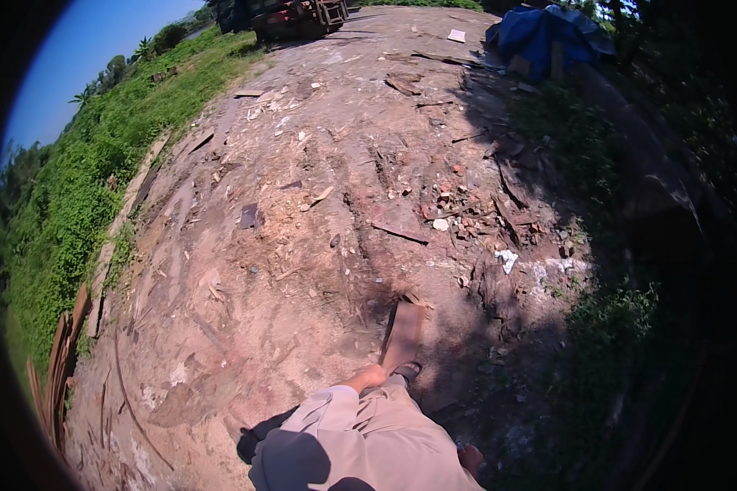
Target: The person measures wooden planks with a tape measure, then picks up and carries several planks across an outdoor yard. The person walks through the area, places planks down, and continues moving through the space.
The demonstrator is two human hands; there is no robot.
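My left hand (367,377) is closed on the near end of a flat brown wooden plank (404,334). The plank points forward, low over the dirt, and its far end looks splintered. A dark sandal (407,372) on my foot shows beside the near end of the plank. Low at my right side, next to my light trousers, a small part of my right hand (470,458) comes into view. Its fingers are mostly hidden in shade, so what it holds, if anything, does not show.
Wood scraps, broken brick (445,196) and a thin stick (400,233) litter the dirt ahead. Boards (60,360) lean at the left beside green plants. Far off stand a truck-like vehicle (299,18) and a blue tarp (540,37) over a pile. Shaded brush lines the right.
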